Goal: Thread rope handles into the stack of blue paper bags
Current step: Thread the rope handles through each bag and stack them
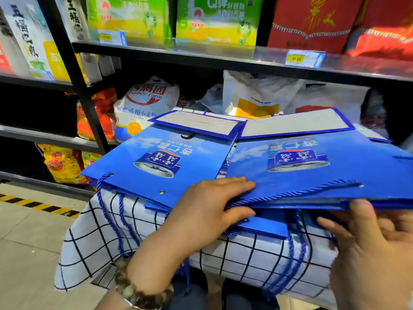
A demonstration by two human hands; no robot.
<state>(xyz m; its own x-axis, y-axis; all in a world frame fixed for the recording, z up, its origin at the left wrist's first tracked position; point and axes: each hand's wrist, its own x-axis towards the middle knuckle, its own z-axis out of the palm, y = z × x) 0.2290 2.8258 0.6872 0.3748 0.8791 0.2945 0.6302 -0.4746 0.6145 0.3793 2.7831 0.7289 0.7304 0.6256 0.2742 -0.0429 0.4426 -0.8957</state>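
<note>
Two piles of flat blue paper bags lie on a checked cloth. The left pile (156, 162) has a blue rope handle (107, 211) hanging from its eyelet over the cloth's edge. The right pile (324, 166) is lifted at its near edge, and a twisted blue rope (297, 192) runs along the top bag's near edge. My left hand (212, 211) pinches the near left corner of the right pile, fingers on top and thumb beneath. My right hand (368, 238) grips the pile's near right edge, thumb on top.
The checked cloth (245, 256) covers a low surface at my lap. More rope loops (297, 253) hang down its front. Black shelves (201, 54) behind carry boxes, flour sacks and red bags. A tiled floor with a yellow-black stripe (38, 205) lies at the left.
</note>
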